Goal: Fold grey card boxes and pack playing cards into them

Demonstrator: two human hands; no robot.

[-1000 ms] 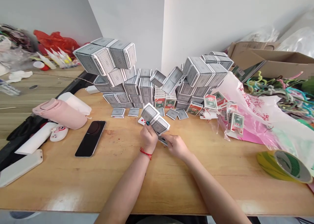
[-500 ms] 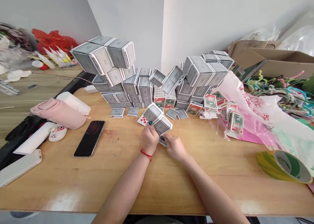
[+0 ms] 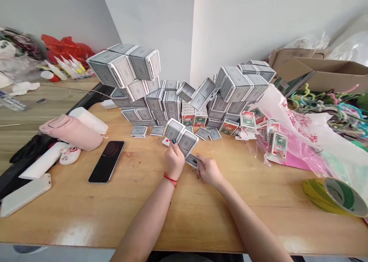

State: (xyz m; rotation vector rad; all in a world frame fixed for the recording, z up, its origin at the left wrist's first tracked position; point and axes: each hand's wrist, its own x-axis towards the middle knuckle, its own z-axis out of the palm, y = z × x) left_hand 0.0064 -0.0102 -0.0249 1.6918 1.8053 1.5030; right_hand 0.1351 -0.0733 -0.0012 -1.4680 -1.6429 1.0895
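Observation:
My left hand (image 3: 174, 159) is closed around some folded playing cards (image 3: 181, 136), their grey patterned backs up and a red heart face peeking out at the left. Between the fingers of my right hand (image 3: 209, 171) is the end of a playing card (image 3: 191, 160), whose other end meets the lower right of the cards in my left hand. Behind my hands rises a structure of card blocks (image 3: 138, 89), tallest at the left. A second group of card blocks (image 3: 234, 84) stands at the right, with tilted blocks between them. Small card piles (image 3: 139, 131) lie in front.
A black phone (image 3: 106, 161) and a pink bottle (image 3: 74, 132) lie to the left. On the right are boxed card packs (image 3: 278, 145), plastic bags (image 3: 304, 131), a roll of tape (image 3: 335, 196) and a cardboard box (image 3: 330, 72) behind pipe cleaners (image 3: 330, 105).
My right hand has shifted slightly right and down, and more of the card in it shows. The cards in my left hand have turned a little.

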